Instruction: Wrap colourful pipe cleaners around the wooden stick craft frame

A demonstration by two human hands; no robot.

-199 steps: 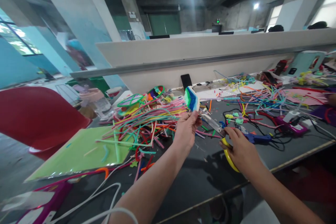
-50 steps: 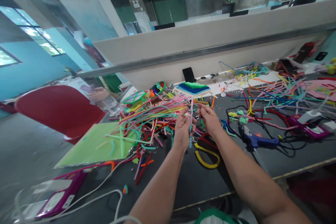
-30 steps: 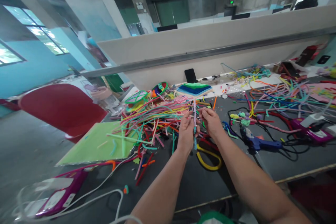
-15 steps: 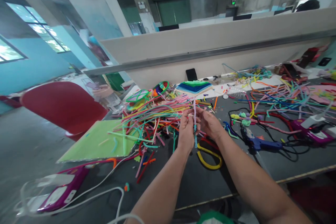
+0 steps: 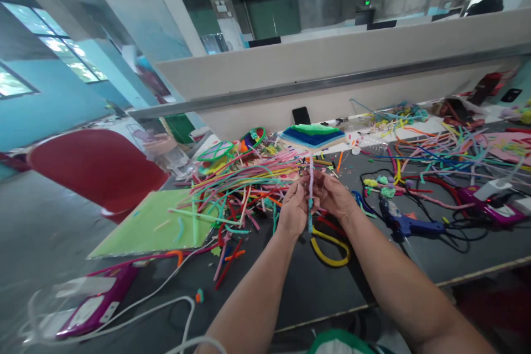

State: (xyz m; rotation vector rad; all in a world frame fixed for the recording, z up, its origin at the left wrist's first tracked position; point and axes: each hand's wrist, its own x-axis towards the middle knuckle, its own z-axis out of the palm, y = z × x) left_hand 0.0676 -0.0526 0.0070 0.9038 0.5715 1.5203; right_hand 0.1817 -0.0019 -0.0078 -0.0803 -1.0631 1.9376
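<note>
Both hands are at a fuzzy pipe-cleaner stem, lavender above and teal at its lower end, standing nearly upright. At its top is a flat, fan-like pipe-cleaner piece banded in green, dark blue, light blue and beige; it appears joined to the stem. My left hand has its fingers closed around the stem from the left. From the right, my right hand pinches at the same stem, its fingertips partly hidden behind it. A bent yellow pipe cleaner lies on the dark table just below my hands.
A heap of coloured pipe cleaners spreads left of my hands, partly over a green sheet. A blue glue gun with black cables lies right. Purple-and-white devices sit at both sides. A pale partition bounds the table's back.
The fan-like top has shifted slightly right and tilted, so more of its banded face shows. Both hands keep their hold on the stem. The view has moved a little.
</note>
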